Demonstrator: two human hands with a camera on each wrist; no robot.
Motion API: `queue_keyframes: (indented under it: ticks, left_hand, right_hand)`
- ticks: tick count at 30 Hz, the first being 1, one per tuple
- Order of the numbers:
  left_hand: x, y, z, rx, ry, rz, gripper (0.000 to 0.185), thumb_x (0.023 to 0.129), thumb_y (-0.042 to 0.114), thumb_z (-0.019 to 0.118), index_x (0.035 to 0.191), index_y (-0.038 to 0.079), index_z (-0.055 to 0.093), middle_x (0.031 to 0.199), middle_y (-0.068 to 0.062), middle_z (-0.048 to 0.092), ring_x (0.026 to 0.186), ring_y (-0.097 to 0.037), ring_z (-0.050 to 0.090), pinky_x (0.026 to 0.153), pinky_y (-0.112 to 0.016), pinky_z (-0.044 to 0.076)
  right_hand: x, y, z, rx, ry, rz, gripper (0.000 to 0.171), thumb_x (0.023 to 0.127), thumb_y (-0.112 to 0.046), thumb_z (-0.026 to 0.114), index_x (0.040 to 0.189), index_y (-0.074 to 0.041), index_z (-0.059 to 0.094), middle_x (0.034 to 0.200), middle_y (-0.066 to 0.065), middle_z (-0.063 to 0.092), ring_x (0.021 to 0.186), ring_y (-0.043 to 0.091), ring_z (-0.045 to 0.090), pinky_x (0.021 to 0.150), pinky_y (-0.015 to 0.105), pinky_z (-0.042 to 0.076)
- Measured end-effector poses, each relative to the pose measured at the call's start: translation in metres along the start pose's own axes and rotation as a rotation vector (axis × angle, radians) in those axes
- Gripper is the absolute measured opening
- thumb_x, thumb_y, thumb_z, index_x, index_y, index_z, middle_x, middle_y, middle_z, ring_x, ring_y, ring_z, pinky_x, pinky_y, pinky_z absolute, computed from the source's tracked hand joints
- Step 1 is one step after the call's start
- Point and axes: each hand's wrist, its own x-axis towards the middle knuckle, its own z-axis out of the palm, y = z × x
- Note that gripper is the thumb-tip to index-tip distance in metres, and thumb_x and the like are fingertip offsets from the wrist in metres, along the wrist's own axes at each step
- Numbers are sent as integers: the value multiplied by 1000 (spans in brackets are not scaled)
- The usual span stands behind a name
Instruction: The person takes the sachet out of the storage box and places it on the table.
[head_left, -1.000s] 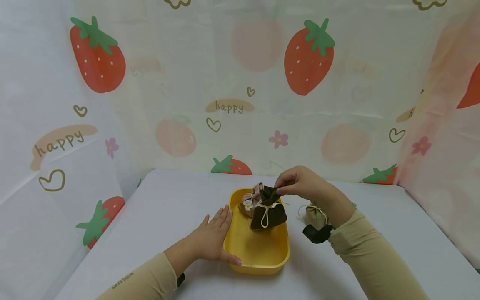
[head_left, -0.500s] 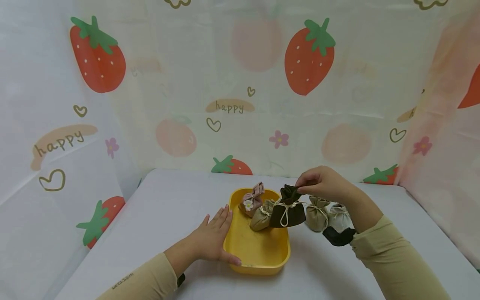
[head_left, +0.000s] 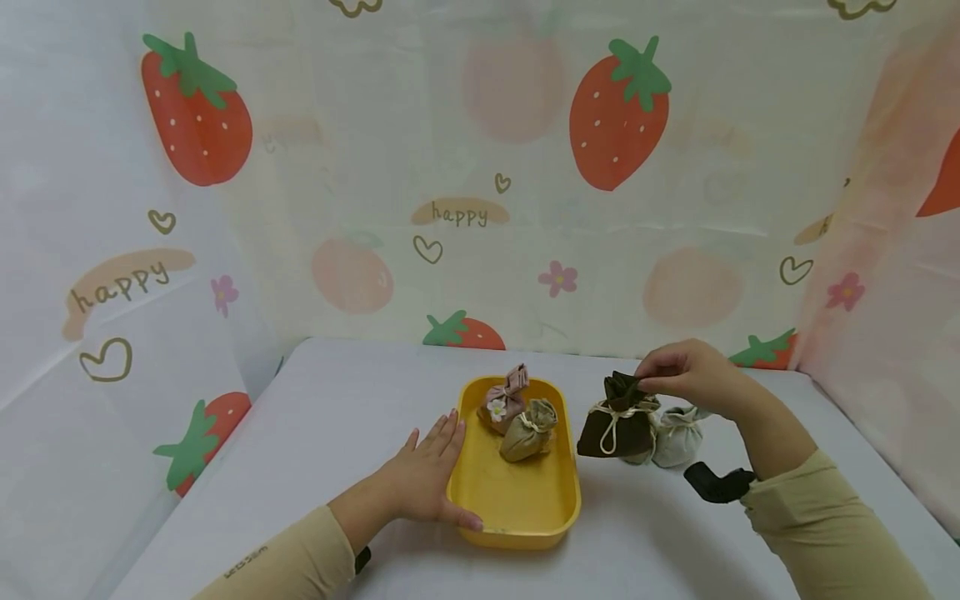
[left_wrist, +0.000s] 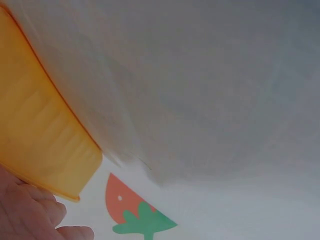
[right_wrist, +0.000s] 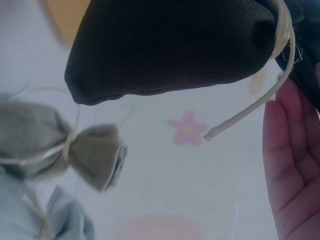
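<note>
My right hand [head_left: 693, 377] pinches the gathered top of a dark brown drawstring pouch [head_left: 617, 430], tied with a cream cord. The pouch hangs to the right of the yellow tray [head_left: 517, 508] and overlaps a khaki pouch [right_wrist: 35, 135] behind it, which the right wrist view shows separately. My left hand [head_left: 427, 475] lies with straight, spread fingers along the tray's left rim, thumb at the near corner. Inside the tray sit a pink pouch with a white flower [head_left: 501, 407] and a tan pouch [head_left: 529, 432].
A pale grey pouch [head_left: 678, 435] stands on the white table [head_left: 360, 392] right of the dark one. A black strap piece [head_left: 718, 483] juts from the right wrist. Behind the table hangs a strawberry-print curtain [head_left: 480, 275].
My right hand has carried the dark brown pouch rightward, from over the tray to beside it. The tan pouch in the tray has come into sight. My left hand stays put.
</note>
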Motion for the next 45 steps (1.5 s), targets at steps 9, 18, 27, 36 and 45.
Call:
queue_keyframes:
  ticks: [9, 18, 27, 36, 45]
  left_hand:
    - [0, 0, 0, -20, 5, -2, 128, 58, 87, 45, 147, 3, 6, 152, -13, -4, 140, -28, -1, 105, -58, 12]
    - [1, 0, 0, -26, 4, 0, 128, 59, 87, 45, 147, 4, 4, 152, -13, -5, 140, -28, -2, 105, -57, 12]
    - [1, 0, 2, -24, 11, 3, 128, 59, 87, 46, 147, 3, 6, 153, -14, -3, 140, -29, -1, 105, -57, 12]
    - [0, 1, 0, -26, -3, -9, 127, 59, 87, 46, 147, 4, 4, 153, -13, -5, 140, -27, -3, 106, -57, 11]
    - [1, 1, 0, -23, -7, -11, 126, 60, 86, 46, 147, 5, 3, 153, -12, -6, 140, -26, -5, 106, -57, 10]
  right_hand:
    - [-18, 21, -10, 25, 20, 49, 12, 84, -14, 66, 89, -3, 68, 81, 1, 67, 76, 8, 61, 70, 26, 49]
    - [-38, 46, -21, 8, 71, 64, 12, 85, -11, 64, 91, 0, 66, 79, -3, 67, 74, 8, 62, 67, 25, 48]
    - [-53, 69, -33, -1, 88, 89, 12, 86, -8, 62, 91, 3, 65, 81, -6, 66, 75, 5, 62, 67, 23, 49]
    - [-64, 85, -42, 8, 57, 163, 15, 88, -9, 60, 93, 4, 64, 81, -7, 67, 75, 7, 63, 68, 25, 49]
    - [-72, 104, -46, 40, 37, 149, 12, 87, -4, 59, 91, 6, 63, 79, -5, 67, 74, 6, 63, 66, 23, 50]
